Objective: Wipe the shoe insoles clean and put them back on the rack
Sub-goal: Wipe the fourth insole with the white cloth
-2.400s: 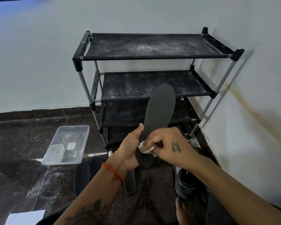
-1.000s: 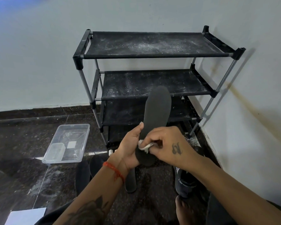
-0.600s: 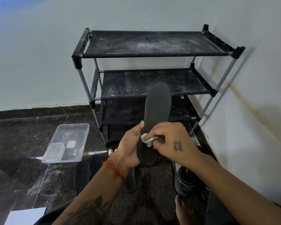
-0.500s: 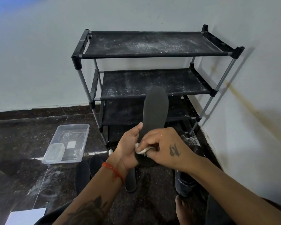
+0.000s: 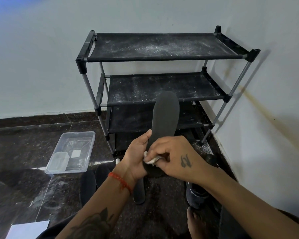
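Note:
I hold a dark grey insole (image 5: 165,116) upright in front of the black shoe rack (image 5: 162,56). My left hand (image 5: 136,156) grips the insole's lower left edge near the heel. My right hand (image 5: 175,158) pinches a small white wipe (image 5: 151,158) and presses it onto the heel end of the insole. More dark insoles (image 5: 139,191) lie on the floor below my hands, partly hidden by my left forearm. The rack's dusty shelves hold nothing that I can see.
A clear plastic tub (image 5: 71,152) with a small container in it stands on the dark floor to the left. A dark shoe (image 5: 196,194) sits by my bare foot (image 5: 193,221) at the lower right. The white wall closes in on the right. White paper (image 5: 27,229) lies at bottom left.
My right hand has rubbed the wipe up and down the lower part of the insole, and is low near the heel now. The insole has tilted slightly. My left hand kept its grip.

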The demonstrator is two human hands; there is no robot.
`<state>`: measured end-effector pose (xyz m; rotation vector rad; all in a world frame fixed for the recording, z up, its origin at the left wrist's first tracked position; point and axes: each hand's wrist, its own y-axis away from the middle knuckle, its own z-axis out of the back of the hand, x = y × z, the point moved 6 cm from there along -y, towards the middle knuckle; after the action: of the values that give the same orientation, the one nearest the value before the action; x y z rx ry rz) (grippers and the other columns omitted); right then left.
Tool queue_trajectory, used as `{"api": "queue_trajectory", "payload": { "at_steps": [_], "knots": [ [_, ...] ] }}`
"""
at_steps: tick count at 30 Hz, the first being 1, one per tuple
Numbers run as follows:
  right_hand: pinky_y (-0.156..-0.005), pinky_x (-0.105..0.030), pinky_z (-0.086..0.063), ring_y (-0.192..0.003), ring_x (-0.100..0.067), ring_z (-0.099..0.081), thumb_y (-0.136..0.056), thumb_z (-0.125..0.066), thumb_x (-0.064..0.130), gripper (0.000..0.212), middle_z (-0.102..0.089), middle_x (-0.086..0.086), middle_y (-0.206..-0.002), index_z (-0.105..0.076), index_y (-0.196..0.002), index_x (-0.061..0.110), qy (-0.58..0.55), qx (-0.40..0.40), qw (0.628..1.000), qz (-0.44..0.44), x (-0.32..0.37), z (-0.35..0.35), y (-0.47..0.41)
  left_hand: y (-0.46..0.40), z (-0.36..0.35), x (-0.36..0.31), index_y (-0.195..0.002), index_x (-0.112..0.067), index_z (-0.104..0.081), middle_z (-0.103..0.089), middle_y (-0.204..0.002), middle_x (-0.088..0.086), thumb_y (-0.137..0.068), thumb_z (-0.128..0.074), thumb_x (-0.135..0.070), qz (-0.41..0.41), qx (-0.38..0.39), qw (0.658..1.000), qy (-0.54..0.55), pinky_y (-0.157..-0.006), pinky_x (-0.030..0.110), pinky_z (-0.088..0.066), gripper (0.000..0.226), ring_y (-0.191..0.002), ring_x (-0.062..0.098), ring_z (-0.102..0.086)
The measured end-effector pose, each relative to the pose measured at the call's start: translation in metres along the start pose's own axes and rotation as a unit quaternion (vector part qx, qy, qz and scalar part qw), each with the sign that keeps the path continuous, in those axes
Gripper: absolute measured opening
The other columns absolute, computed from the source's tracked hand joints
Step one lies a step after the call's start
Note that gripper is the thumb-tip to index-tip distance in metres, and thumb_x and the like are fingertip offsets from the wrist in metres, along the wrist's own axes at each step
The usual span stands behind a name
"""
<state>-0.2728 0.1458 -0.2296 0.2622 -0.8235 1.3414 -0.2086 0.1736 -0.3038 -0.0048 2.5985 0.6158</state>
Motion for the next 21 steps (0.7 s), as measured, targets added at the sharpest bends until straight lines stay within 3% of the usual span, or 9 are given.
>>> {"api": "queue_trajectory", "payload": {
  "at_steps": [3, 6, 9, 11, 13, 15, 18, 21],
  "knots": [
    [-0.072, -0.013, -0.048, -0.076, 0.003, -0.062, -0.064, -0.061, -0.01, 0.032, -0.072, 0.008, -0.082, -0.077, -0.074, 0.016, -0.046, 0.095, 0.994, -0.007, 0.003, -0.005, 0.004, 0.001, 0.003, -0.002, -0.114, 0.001, -0.064, -0.067, -0.108, 0.016, -0.093, -0.041, -0.038, 0.005, -0.004, 1.0, -0.019, -0.088, 0.036, -0.053, 0.05, -0.095, 0.025, -0.067],
    [-0.079, -0.023, -0.05, -0.075, 0.002, -0.061, -0.062, -0.057, 0.002, 0.027, -0.072, 0.009, -0.08, -0.076, -0.07, 0.019, 0.034, 0.162, 0.986, -0.023, -0.006, -0.003, 0.009, 0.0, 0.003, 0.0, -0.119, 0.004, -0.058, -0.067, -0.104, 0.018, -0.099, -0.032, -0.042, 0.007, -0.012, 0.999, -0.032, -0.083, 0.035, -0.055, 0.057, -0.092, 0.025, -0.067],
    [-0.07, -0.028, -0.054, -0.072, -0.004, -0.063, -0.06, -0.05, 0.004, 0.031, -0.071, 0.008, -0.077, -0.075, -0.068, 0.021, 0.097, 0.057, 0.993, -0.026, -0.018, 0.012, 0.004, -0.003, 0.007, -0.003, -0.117, 0.001, -0.059, -0.069, -0.1, 0.015, -0.1, -0.031, -0.039, -0.014, -0.022, 0.999, -0.043, -0.081, 0.032, -0.055, 0.052, -0.085, 0.023, -0.068],
    [-0.066, -0.019, -0.051, -0.07, -0.004, -0.063, -0.061, -0.05, 0.003, 0.031, -0.071, 0.007, -0.077, -0.075, -0.069, 0.019, 0.079, -0.022, 0.996, -0.024, -0.016, 0.016, 0.003, -0.005, 0.007, -0.002, -0.114, -0.001, -0.061, -0.07, -0.099, 0.012, -0.099, -0.032, -0.038, -0.018, -0.03, 0.998, -0.044, -0.079, 0.03, -0.056, 0.049, -0.083, 0.022, -0.069],
    [-0.067, -0.009, -0.046, -0.073, -0.002, -0.063, -0.061, -0.054, -0.002, 0.03, -0.071, 0.006, -0.078, -0.076, -0.071, 0.016, 0.027, -0.03, 0.999, -0.007, -0.004, 0.009, 0.001, -0.003, 0.006, -0.002, -0.113, -0.001, -0.063, -0.069, -0.102, 0.012, -0.096, -0.037, -0.036, -0.015, -0.031, 0.999, -0.035, -0.08, 0.03, -0.055, 0.047, -0.086, 0.022, -0.069],
    [-0.07, -0.013, -0.05, -0.075, -0.003, -0.065, -0.062, -0.057, -0.01, 0.032, -0.072, 0.004, -0.08, -0.076, -0.072, 0.015, -0.03, 0.02, 0.999, 0.011, 0.004, -0.003, 0.003, -0.002, 0.006, -0.001, -0.12, 0.0, -0.059, -0.065, -0.114, 0.015, -0.092, -0.043, -0.036, -0.008, -0.031, 0.999, -0.021, -0.093, 0.033, -0.05, 0.049, -0.101, 0.025, -0.065],
    [-0.071, -0.035, -0.055, -0.073, -0.01, -0.066, -0.067, -0.055, -0.006, 0.036, -0.072, 0.006, -0.082, -0.074, -0.079, 0.022, -0.048, 0.13, 0.99, -0.025, 0.0, -0.014, 0.009, 0.0, 0.009, 0.0, -0.133, 0.002, -0.048, -0.049, -0.136, 0.021, -0.097, -0.036, -0.043, 0.007, -0.034, 0.999, -0.03, -0.111, 0.041, -0.032, 0.059, -0.132, 0.032, -0.043],
    [-0.077, -0.032, -0.053, -0.078, -0.008, -0.064, -0.065, -0.056, 0.0, 0.031, -0.072, 0.009, -0.082, -0.076, -0.074, 0.022, 0.034, 0.17, 0.983, -0.055, -0.017, -0.006, 0.012, -0.002, 0.011, -0.001, -0.129, 0.005, -0.05, -0.056, -0.127, 0.023, -0.1, -0.028, -0.044, -0.004, -0.042, 0.998, -0.052, -0.103, 0.038, -0.042, 0.061, -0.118, 0.032, -0.055]
  ]
}}
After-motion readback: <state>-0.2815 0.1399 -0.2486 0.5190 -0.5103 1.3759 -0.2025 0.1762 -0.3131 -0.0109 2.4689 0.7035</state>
